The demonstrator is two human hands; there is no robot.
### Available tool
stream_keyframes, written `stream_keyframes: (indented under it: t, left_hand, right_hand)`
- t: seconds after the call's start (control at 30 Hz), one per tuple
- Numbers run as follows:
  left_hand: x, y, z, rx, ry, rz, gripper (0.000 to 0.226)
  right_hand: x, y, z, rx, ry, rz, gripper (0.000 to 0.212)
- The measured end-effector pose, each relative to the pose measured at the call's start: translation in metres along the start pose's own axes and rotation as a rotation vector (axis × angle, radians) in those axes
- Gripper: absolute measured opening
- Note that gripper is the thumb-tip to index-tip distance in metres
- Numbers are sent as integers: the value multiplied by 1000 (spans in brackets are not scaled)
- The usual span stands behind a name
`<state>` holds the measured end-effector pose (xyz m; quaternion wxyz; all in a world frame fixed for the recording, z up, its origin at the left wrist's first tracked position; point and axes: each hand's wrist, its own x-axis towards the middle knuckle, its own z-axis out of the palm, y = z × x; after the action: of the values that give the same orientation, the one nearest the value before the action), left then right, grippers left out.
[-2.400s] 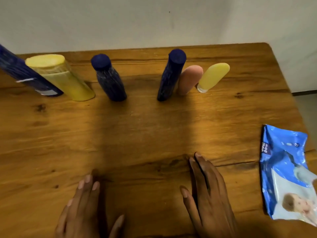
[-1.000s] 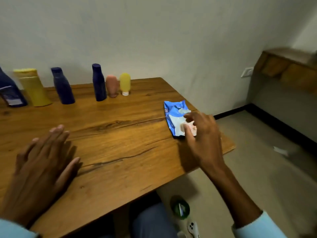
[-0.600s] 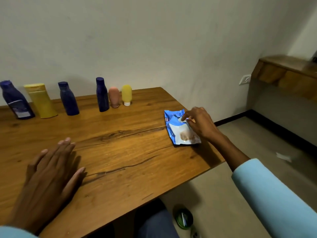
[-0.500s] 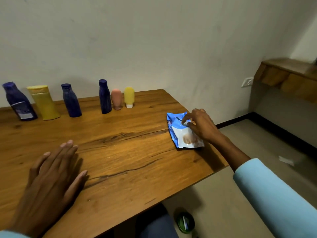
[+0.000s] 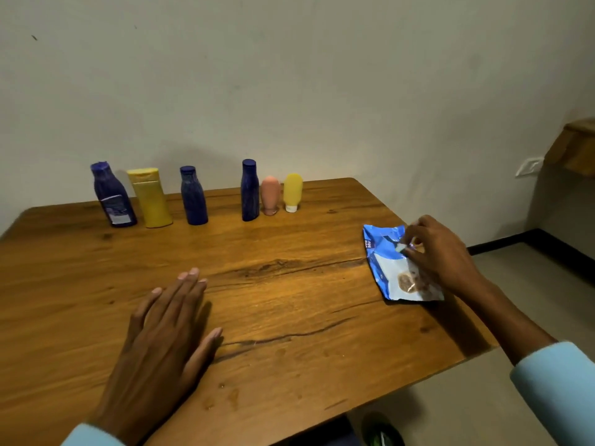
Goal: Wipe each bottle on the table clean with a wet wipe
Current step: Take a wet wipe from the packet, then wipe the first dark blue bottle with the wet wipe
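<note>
- Step in hand — getting a wipe: the right hand (image 5: 439,252) pinches a small white tab at the wet-wipe pack (image 5: 391,263) near the table's (image 5: 289,317) right edge.
- The left hand (image 5: 161,342) lies flat, fingers straight, holding nothing.
- Six bottles (image 5: 193,196) stand untouched along the far edge; next likely calls for peeling the pack open — probably steadying it.

Six plastic bottles, three dark blue (image 5: 193,196), two yellow (image 5: 150,198), one pink (image 5: 270,195), are stood along the wooden counter (image 5: 289,300). A white tab on the blue wipe packet (image 5: 386,268) is pinched by the right hand (image 5: 441,252); the left hand (image 5: 161,342) is laid flat.

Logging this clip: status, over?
Left hand flat on table. Right hand pinching wipe at the pack. Six bottles untouched, nothing blocking.
</note>
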<state>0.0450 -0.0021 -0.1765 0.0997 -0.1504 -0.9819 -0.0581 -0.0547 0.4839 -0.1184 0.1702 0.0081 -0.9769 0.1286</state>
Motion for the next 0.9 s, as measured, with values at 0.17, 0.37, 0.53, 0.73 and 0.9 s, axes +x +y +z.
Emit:
stream_keyframes:
  t: [0.17, 0.37, 0.53, 0.73, 0.9]
  left_hand:
    - [-5, 8, -2, 17, 243, 27, 78]
    - [5, 11, -28, -20, 289, 107, 75]
    - [99, -10, -157, 239, 502, 287, 67]
    - [235, -44, -289, 234, 461, 115, 39]
    - [278, -20, -210, -4, 280, 55, 33]
  right_hand:
    - [-10, -21, -39, 193, 282, 48, 11]
    - [-14, -54, -74, 363, 447, 70, 10]
    - [-19, -93, -55, 648, 411, 38, 12]
    - [-67, -159, 10, 881, 210, 158, 12]
    - [-93, -174, 47, 591, 85, 83, 15]
